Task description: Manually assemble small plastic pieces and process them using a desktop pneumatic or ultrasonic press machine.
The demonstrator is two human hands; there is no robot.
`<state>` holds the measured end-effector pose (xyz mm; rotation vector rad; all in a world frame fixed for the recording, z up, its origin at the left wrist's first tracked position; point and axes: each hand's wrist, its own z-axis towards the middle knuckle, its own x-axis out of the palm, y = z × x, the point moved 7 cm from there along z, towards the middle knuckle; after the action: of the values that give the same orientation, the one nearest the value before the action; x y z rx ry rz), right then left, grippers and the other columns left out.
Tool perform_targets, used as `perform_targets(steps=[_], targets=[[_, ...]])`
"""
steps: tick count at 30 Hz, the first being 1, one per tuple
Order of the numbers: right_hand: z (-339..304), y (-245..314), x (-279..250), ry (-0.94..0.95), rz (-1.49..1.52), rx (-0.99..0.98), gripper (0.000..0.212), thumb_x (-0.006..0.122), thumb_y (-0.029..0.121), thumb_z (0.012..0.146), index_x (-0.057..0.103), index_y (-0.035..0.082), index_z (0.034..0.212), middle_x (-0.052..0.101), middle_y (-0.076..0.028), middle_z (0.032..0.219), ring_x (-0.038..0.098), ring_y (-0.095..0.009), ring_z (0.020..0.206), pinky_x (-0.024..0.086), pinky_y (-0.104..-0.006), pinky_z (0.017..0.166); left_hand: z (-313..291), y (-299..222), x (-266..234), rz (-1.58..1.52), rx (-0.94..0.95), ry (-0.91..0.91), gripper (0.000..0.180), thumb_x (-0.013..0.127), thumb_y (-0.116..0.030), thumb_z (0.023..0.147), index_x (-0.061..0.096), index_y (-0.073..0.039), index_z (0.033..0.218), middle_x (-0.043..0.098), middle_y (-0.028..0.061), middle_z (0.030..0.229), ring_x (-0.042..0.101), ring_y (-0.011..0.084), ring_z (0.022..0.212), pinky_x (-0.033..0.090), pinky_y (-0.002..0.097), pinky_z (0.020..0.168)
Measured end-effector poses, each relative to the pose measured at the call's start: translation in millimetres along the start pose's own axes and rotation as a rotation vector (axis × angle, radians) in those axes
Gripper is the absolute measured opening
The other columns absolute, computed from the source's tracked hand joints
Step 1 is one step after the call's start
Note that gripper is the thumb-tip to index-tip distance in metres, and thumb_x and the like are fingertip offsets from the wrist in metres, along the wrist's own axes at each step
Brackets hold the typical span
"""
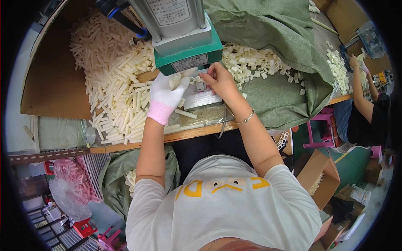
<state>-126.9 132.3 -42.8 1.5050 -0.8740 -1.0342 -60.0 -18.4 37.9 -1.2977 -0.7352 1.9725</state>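
Note:
My left hand (167, 94), in a white glove with a pink cuff, is closed around a few cream plastic tubes (175, 80) just below the green press machine (188, 56). My right hand (218, 80) is bare, with a bracelet at the wrist. Its fingertips pinch a small cream piece (200, 78) at the metal fixture plate (202, 97) under the press. A large heap of long cream tubes (119, 88) lies left of the hands. Short cream pieces (247, 62) lie in a pile to the right.
A green woven sack (280, 46) covers the bench on the right. A brown board (48, 83) borders the tube heap. Another person (362, 104) sits at the far right by more cream pieces (337, 69). Open cartons (320, 175) and a pink stool (320, 125) stand on the floor.

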Motion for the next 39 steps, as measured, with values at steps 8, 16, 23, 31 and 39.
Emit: perform_targets(steps=[8,16,23,31,39], targets=[[-3,4,-2,-0.015,-0.014,0.017,0.029,0.071,0.023,0.084,0.050,0.003,0.084,0.058,-0.005,0.058,0.047,-0.010,0.043,0.037,-0.0256,0.040,4,11,1,0.509,0.009,0.216,0.024,0.064,-0.024,0.082,0.071,-0.016,0.104,0.067,0.0133,0.085,0.064,0.0334,0.081,0.051,0.0382,0.072],[-2,6,-8,-0.018,-0.062,0.003,0.029,0.072,0.023,0.083,0.051,0.002,0.084,0.061,-0.008,0.061,0.056,-0.014,0.052,0.044,-0.0291,0.050,6,20,-9,0.399,-0.088,0.274,0.023,0.064,-0.018,0.083,0.069,-0.016,0.105,0.067,0.0083,0.091,0.064,0.0281,0.081,0.051,0.0349,0.070],[-1,5,-5,-0.026,-0.059,-0.046,0.028,0.071,0.022,0.086,0.049,0.005,0.082,0.056,-0.001,0.061,0.047,-0.007,0.048,0.036,-0.0226,0.042,9,-22,3,0.562,0.244,0.309,0.031,0.061,-0.009,0.078,0.070,-0.019,0.106,0.067,0.0041,0.097,0.065,0.0262,0.085,0.051,0.0356,0.073],[-2,6,-5,-0.024,-0.062,-0.030,0.028,0.070,0.022,0.086,0.048,0.005,0.082,0.056,-0.001,0.060,0.048,-0.007,0.048,0.037,-0.0228,0.043,18,-34,-3,0.541,0.361,0.111,0.019,0.066,-0.008,0.082,0.067,-0.005,0.100,0.070,0.0082,0.093,0.066,0.0204,0.079,0.051,0.0296,0.067],[-4,8,-5,-0.026,-0.049,0.009,0.026,0.070,0.019,0.086,0.048,0.005,0.082,0.055,-0.001,0.059,0.047,-0.007,0.048,0.037,-0.0228,0.043,11,-7,9,0.027,-0.116,0.124,0.022,0.068,-0.010,0.085,0.067,0.001,0.104,0.071,0.0066,0.082,0.065,0.0150,0.072,0.050,0.0254,0.065]])
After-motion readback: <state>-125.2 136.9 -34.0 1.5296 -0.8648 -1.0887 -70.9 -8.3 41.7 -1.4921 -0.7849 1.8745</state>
